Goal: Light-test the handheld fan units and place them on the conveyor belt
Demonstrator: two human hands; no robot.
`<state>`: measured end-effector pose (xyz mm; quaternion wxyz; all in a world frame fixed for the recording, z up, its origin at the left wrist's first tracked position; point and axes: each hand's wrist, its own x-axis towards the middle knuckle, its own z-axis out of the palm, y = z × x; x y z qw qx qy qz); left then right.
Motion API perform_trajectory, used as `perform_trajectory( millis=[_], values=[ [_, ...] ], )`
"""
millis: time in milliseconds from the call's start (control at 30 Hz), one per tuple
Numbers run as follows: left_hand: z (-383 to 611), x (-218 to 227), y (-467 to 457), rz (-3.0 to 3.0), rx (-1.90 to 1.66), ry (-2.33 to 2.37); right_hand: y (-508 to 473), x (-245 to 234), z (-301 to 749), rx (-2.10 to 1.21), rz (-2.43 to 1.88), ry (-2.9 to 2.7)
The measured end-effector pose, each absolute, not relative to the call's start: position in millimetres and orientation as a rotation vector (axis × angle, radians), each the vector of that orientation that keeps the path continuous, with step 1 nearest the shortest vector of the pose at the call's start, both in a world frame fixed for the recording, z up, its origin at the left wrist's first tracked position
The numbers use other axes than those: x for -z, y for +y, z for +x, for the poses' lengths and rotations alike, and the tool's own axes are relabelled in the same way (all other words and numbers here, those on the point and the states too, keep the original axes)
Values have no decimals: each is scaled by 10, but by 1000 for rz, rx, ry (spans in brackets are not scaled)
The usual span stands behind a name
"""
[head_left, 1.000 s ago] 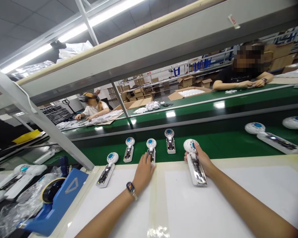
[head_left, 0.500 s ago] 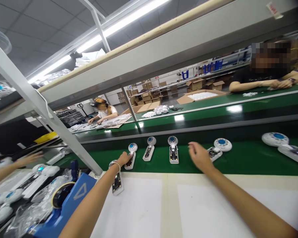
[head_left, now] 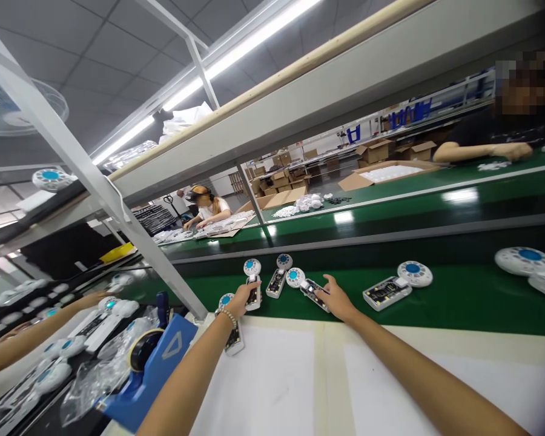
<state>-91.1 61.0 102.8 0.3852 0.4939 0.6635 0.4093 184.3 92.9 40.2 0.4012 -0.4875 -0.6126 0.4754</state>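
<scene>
Left hand (head_left: pixel 240 301) at the near edge of a green conveyor belt (head_left: pixel 454 309), a beaded bracelet (head_left: pixel 226 315) on the wrist. Grip bunched, fingers (head_left: pixel 249 292) curled down onto a white plastic unit with a blue-centred round head and exposed circuit board (head_left: pixel 253 280); pinching or only resting, impossible to tell from this angle. Just under the wrist, a second white unit (head_left: pixel 233 340), its lower end on a white-topped surface (head_left: pixel 272 387).

Right hand (head_left: pixel 338 301) out over the belt, grip loosely spread with no pinch, fingertips (head_left: pixel 321 293) touching the circuit-board body of a third white unit (head_left: pixel 312 295). Between the two hands, a fourth white unit (head_left: pixel 277 282) lying on the belt; well right of the right hand, a fifth white unit (head_left: pixel 387 292), also on the belt.

Left of the hands, a blue tape dispenser with a black roll (head_left: pixel 151 357) beside a clear plastic bag (head_left: pixel 93 384). Beyond them, a co-worker's bare arm (head_left: pixel 40 330) reaching toward a row of similar white units (head_left: pixel 91 324). Farther off, across the belt, an open cardboard box of white parts (head_left: pixel 386 174).
</scene>
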Motion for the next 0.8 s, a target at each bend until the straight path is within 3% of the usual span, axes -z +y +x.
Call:
perform_trajectory(
  millis=[200,367,567,800],
  values=[
    [-454,-1256,268,1012,-1214,1458,569,-525,2061,-1576,-837,-1363],
    [147,-1135,-48,958,-1152,1275,141,-589,2397,-1711,-706,-1218],
    [832,-761,-141,952,-1074,1108,-196,-653,2745,-1688,-710,-1040],
    [1114,-655,-34,1046,-1101,993,-236,-647,2837,-1706,-858,-927]
  ],
)
